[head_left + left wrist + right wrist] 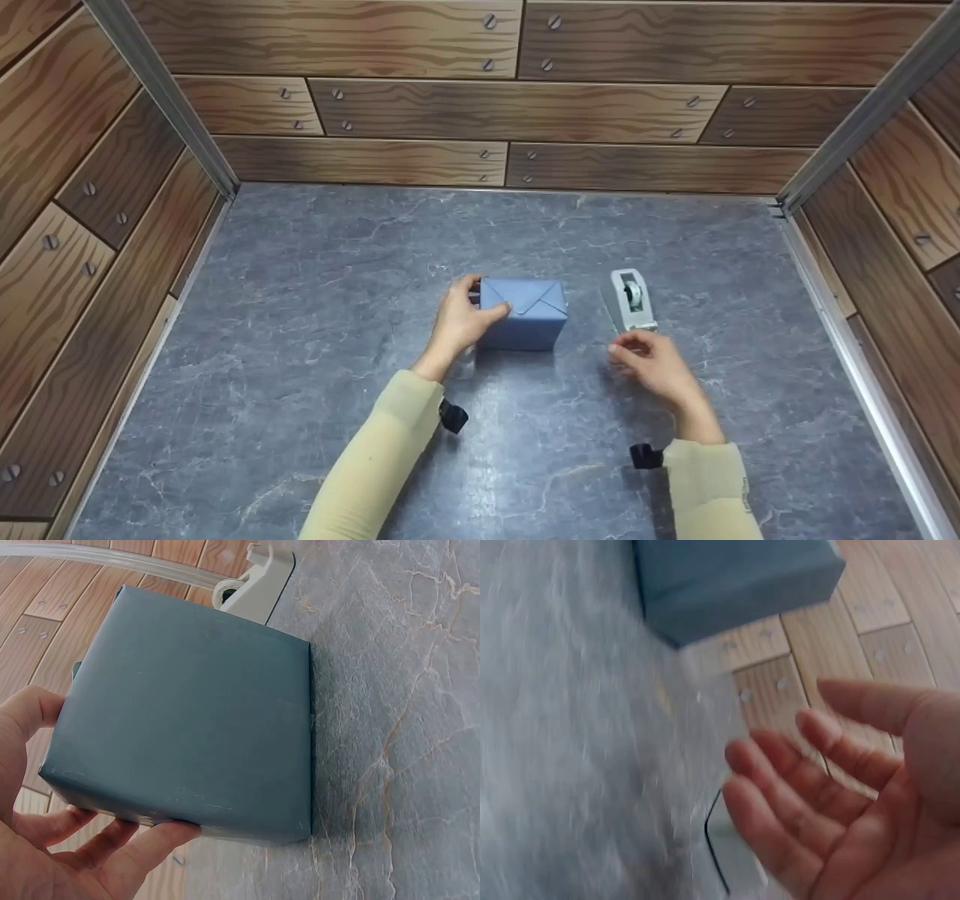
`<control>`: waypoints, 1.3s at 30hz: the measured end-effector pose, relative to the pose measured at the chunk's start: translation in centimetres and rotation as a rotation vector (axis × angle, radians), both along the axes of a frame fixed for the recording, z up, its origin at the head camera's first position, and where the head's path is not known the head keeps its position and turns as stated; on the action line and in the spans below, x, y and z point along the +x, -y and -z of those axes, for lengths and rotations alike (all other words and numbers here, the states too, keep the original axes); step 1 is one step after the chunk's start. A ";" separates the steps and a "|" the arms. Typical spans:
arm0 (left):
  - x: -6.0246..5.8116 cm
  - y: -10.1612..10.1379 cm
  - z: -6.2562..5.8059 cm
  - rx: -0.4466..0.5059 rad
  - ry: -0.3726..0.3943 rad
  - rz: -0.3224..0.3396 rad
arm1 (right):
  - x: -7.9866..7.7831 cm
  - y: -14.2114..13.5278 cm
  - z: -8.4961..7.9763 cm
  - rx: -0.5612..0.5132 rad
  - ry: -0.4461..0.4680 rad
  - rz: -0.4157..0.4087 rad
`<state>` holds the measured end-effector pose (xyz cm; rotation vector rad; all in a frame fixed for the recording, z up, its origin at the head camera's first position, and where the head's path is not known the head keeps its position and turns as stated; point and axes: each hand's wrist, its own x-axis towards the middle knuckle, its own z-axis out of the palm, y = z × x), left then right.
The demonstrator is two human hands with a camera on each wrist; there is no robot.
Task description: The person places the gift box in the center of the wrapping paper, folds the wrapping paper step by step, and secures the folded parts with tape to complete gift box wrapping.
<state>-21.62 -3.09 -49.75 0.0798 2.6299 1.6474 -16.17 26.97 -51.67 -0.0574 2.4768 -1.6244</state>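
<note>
A box wrapped in blue paper [523, 315], its upper end folded into pointed flaps, stands on the grey marbled surface. My left hand [463, 319] grips it from the left, thumb on the folded end. In the left wrist view, that hand's fingers [150, 847] curl against one side of the wrapped box [187, 712]. My right hand [660, 367] is to the right of the box, just in front of a pale tape dispenser [624, 300]. The right wrist view shows the right hand [840, 795] with its fingers loosely bent and apart, nothing between them.
Wood-patterned panels [420, 109] wall the surface at the back and both sides. Metal strips [862, 375] run along the side edges. A small black camera [453, 416] sits on the left wrist, another black camera [645, 455] on the right.
</note>
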 end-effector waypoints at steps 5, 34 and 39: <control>0.0 0.0 -0.1 0.006 0.005 0.003 | 0.2 1.5 -0.9 -0.190 0.009 -0.070; -0.3 -0.2 0.3 0.006 -0.053 -0.033 | -1.0 11.5 -2.2 -0.565 -0.010 -0.150; -0.3 -0.2 0.2 -0.004 -0.053 -0.037 | -1.1 11.9 -2.1 -0.581 0.007 -0.119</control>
